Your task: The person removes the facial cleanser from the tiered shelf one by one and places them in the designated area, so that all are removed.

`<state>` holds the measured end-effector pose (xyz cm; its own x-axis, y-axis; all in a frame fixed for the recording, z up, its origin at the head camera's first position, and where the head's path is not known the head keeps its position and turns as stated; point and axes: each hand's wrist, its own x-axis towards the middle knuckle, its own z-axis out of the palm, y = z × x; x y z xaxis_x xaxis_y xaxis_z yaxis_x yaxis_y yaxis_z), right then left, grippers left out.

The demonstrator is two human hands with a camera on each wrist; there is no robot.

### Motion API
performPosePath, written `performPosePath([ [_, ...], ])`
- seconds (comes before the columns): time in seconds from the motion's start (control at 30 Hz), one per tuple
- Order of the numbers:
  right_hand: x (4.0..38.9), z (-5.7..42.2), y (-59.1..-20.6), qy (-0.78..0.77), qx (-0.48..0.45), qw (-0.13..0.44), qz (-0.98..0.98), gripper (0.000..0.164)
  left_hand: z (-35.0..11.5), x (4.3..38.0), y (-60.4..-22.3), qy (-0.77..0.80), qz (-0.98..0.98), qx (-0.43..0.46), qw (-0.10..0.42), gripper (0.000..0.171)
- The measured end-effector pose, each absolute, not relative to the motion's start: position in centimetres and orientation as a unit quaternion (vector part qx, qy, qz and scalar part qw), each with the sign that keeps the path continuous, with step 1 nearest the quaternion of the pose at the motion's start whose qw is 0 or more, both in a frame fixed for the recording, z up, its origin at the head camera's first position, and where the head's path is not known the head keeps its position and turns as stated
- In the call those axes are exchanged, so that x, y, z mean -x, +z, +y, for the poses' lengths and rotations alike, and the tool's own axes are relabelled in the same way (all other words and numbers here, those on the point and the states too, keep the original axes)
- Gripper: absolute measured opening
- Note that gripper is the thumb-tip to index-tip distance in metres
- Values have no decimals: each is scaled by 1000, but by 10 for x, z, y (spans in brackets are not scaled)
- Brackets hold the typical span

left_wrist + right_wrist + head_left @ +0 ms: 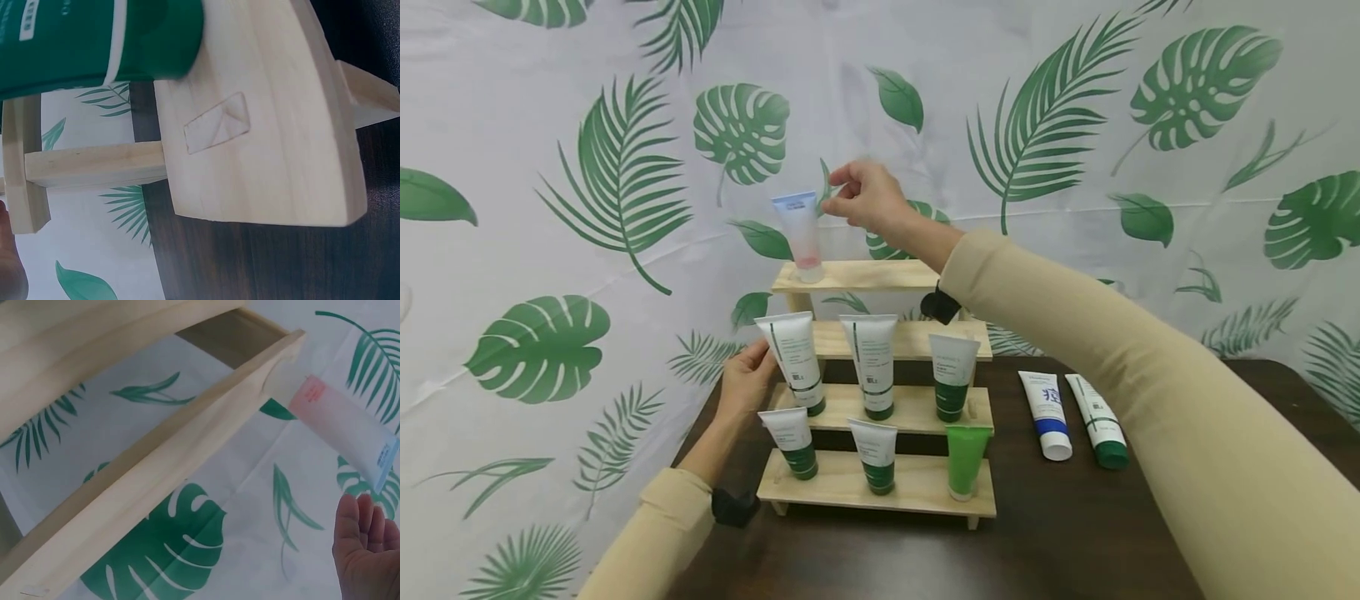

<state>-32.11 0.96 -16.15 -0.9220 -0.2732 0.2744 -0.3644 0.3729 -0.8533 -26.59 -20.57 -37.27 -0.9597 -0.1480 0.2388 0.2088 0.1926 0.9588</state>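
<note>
A clear tube (799, 229) tinted blue and pink stands cap down at the left end of the wooden rack's top shelf (872, 273). Just right of its upper end is my right hand (872, 200), fingers relaxed, with a small gap to the tube. The right wrist view shows the same tube (340, 425) apart from the fingers. My left hand (748, 379) is at the rack's left side, its fingertips hidden behind a large white tube (793, 354) with a green cap. Only a sliver of that hand (11, 262) enters the left wrist view, near a wooden post.
Another large white tube (874, 358) and a smaller white-and-green one (952, 375) share that lower shelf. The bottom shelf bears two small white-and-green tubes and a bright green tube (966, 458). Two tubes, blue-banded (1045, 408) and green-capped (1097, 417), lie on the dark table at right.
</note>
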Motion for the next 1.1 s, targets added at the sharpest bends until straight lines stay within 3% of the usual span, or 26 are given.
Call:
performPosePath([
  [0.7,340,-6,-172,500,-203,49,-841,37,-201,265,-371,-634,-759,22,148,38],
  [1.1,345,-15,-175,509,-201,54,-835,30,-204,264,-372,-632,-761,9,146,39],
])
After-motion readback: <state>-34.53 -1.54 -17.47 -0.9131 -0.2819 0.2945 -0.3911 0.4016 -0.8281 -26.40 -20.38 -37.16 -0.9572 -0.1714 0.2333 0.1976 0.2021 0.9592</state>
